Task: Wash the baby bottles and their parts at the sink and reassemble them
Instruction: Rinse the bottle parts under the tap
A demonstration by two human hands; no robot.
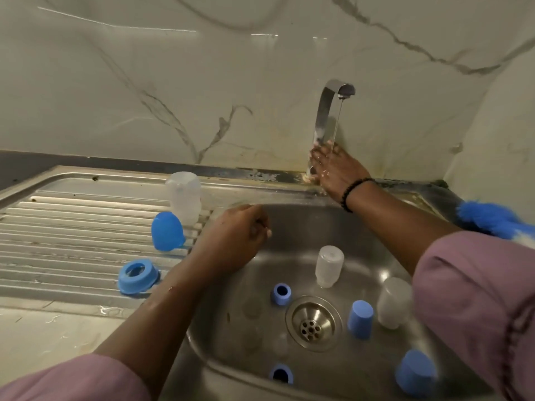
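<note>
Head view: the right hand is at the base of the running tap, and bottle parts lie in the sink and on the drainboard.

The right hand [335, 166] reaches to one o'clock, its fingers spread over something at the foot of the faucet [327, 111], with the water stream [337, 125] falling onto it; whether it grips the tap handle I cannot tell. The left hand [234, 235] hangs at the sink's [289, 215] nine o'clock rim, fingers loosely curled and holding nothing. In the basin, two clear bottles [328, 266] [393, 302] stand upside down, with blue caps [359, 319] [415, 373] and blue rings [280, 293] [280, 374] around the drain [311, 322]. On the drainboard [72, 227], at ten o'clock, stand another clear bottle [185, 198], a blue cap [167, 231] just beside it, and a blue collar ring [137, 276] nearer. A blue fluffy thing [492, 218] lies at three o'clock.
</note>
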